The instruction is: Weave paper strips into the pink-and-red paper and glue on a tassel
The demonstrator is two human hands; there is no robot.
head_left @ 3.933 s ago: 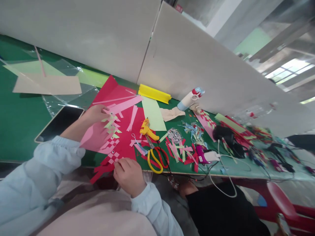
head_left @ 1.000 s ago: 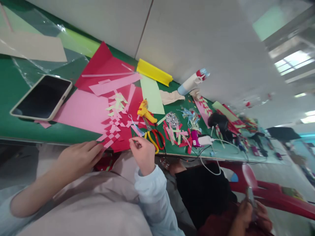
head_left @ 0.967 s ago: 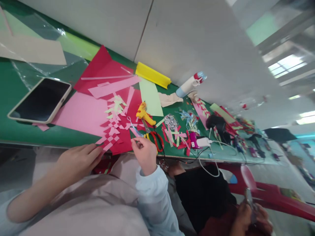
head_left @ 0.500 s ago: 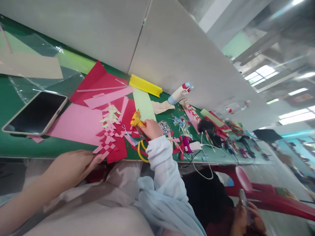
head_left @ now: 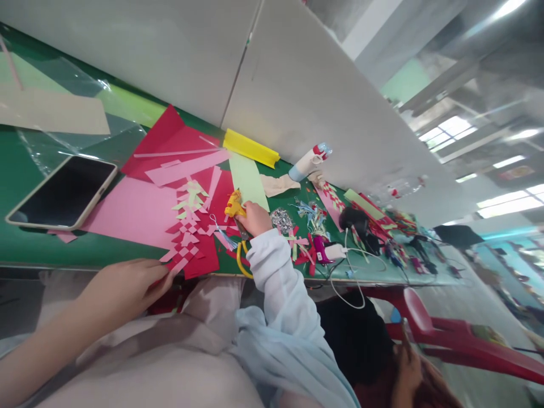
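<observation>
At the far left, a phone point(head_left: 63, 192) lies face up on the green table point(head_left: 25, 249); clear plastic behind it is cut off by the frame. Your left hand point(head_left: 130, 281) is narrowed at the table's near edge, thumb and fingers pinching the lower end of the woven paper point(head_left: 187, 229); its fingertips partly cover that end. The woven paper lies over the pink sheet point(head_left: 134, 209) and the red sheet point(head_left: 207, 255). Its long axis runs away from you, leaning slightly right: checkered end toward you, green-fringed end toward the wall. Individual strips at the fringe are hard to separate.

To the right, your right hand point(head_left: 257, 219) is closed around the grip of the yellow glue gun point(head_left: 233, 204). The grip runs from the body at upper left to lower right, where your fingers hide it. You cannot tell which end of the body carries the nozzle. Below, your hand and sleeve cover most of the scissors point(head_left: 239, 262); one yellow loop shows. Farther right, a bottle point(head_left: 308, 162) leans toward the wall, its cap upper right.
</observation>
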